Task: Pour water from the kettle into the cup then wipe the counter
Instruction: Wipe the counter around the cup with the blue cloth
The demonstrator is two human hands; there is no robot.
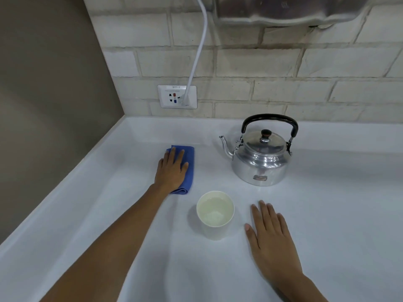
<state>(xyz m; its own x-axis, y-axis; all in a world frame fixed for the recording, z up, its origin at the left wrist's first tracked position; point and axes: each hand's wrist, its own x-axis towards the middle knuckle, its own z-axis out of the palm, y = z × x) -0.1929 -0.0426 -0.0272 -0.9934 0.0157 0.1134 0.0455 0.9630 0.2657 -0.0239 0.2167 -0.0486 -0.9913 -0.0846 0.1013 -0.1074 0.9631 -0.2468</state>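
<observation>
A white cup (215,214) holding water stands on the white counter (338,214) near the middle. Behind it to the right sits a metal kettle (261,158), upright, lid on, black handle up, spout pointing left. A folded blue cloth (189,168) lies left of the kettle. My left hand (172,168) rests flat on top of the cloth, fingers spread and pointing toward the wall. My right hand (270,234) lies flat and open on the counter just right of the cup, touching nothing else.
A brick wall runs along the back with a power socket (177,97) and a white cable (200,46) plugged in. A brown wall closes the left side. A metal fixture (287,9) hangs at the top right.
</observation>
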